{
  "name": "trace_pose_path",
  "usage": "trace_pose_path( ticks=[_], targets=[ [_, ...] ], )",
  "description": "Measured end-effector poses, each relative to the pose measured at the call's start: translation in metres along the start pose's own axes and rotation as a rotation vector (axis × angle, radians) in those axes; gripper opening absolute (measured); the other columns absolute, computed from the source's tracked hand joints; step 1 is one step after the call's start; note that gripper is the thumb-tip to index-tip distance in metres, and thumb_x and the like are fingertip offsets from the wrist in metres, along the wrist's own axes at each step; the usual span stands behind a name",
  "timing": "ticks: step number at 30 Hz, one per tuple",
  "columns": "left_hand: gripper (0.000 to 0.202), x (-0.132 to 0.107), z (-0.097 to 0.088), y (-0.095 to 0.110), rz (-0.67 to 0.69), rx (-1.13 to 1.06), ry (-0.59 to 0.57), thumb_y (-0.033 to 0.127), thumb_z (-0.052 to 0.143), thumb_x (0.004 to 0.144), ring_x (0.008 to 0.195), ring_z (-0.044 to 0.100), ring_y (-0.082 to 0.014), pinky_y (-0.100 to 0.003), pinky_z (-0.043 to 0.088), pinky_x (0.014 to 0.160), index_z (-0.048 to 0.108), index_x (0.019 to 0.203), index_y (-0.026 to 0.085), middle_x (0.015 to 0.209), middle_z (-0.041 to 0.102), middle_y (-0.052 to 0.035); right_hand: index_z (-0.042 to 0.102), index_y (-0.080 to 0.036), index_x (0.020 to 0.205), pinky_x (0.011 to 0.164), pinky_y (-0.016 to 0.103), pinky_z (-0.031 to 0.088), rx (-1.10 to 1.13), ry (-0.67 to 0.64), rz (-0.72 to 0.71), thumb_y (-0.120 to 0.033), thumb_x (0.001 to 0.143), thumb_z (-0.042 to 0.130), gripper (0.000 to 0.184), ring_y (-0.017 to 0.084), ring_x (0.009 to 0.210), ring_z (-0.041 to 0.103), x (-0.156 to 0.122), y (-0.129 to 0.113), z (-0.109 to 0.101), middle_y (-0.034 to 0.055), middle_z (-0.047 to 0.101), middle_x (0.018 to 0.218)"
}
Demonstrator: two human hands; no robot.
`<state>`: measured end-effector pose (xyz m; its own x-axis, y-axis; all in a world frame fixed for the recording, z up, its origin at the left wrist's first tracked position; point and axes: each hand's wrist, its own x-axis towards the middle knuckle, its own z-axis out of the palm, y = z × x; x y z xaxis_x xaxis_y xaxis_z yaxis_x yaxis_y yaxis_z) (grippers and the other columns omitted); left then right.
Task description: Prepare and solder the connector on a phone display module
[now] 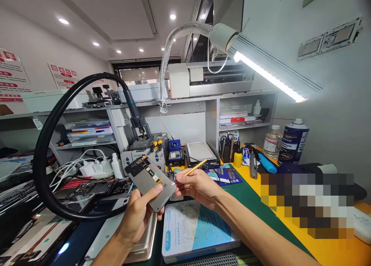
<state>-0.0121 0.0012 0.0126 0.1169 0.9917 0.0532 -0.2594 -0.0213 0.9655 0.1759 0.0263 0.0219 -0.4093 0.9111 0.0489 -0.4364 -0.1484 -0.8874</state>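
Note:
My left hand [138, 213] grips a phone screen panel [145, 185] by its lower end, thumb pressed on the grey metal back. A dark strip, a flex cable and small labels show on that back, which is tilted up toward me. My right hand [198, 185] is closed around a slim gold pen-like tool [198, 166], whose rear end points up to the right. Its fingertips are at the panel's right edge, beside a small white tab. The tool's working tip is hidden by the fingers. Below both hands lies a white and blue box [185, 231].
A thick black hose [37, 157] arcs across the left, above several phones and parts. Behind stand a grey hot-air station [130, 157] and a blue soldering unit [176, 150]. A lit lamp [269, 76] hangs overhead. A spray can [293, 142] and bottle [271, 142] stand right, on yellow.

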Motion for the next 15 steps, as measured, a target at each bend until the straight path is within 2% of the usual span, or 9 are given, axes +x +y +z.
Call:
trace_pose_path(
  ticks=[9, 15],
  targets=[
    [0.036, 0.0004, -0.0031, -0.0025, -0.034, -0.025, -0.021, 0.04, 0.081, 0.074, 0.044, 0.053, -0.0107, -0.022, 0.042, 0.037, 0.066, 0.096, 0.016, 0.066, 0.064, 0.0014, 0.068, -0.012, 0.085, 0.069, 0.031, 0.054, 0.013, -0.028, -0.046, -0.037, 0.072, 0.086, 0.034, 0.014, 0.064, 0.065, -0.0007, 0.0022, -0.0009, 0.006, 0.071, 0.077],
    [0.03, 0.0001, 0.0002, -0.001, 0.029, -0.017, -0.053, 0.039, 0.079, 0.076, 0.043, 0.053, -0.0113, -0.023, 0.043, 0.036, 0.064, 0.089, 0.017, 0.062, 0.06, 0.0027, 0.069, -0.011, 0.087, 0.068, 0.029, 0.054, 0.055, 0.01, 0.045, -0.034, 0.07, 0.087, 0.033, 0.015, 0.068, 0.067, -0.0017, 0.0002, -0.0023, 0.0069, 0.071, 0.079]
  ],
)
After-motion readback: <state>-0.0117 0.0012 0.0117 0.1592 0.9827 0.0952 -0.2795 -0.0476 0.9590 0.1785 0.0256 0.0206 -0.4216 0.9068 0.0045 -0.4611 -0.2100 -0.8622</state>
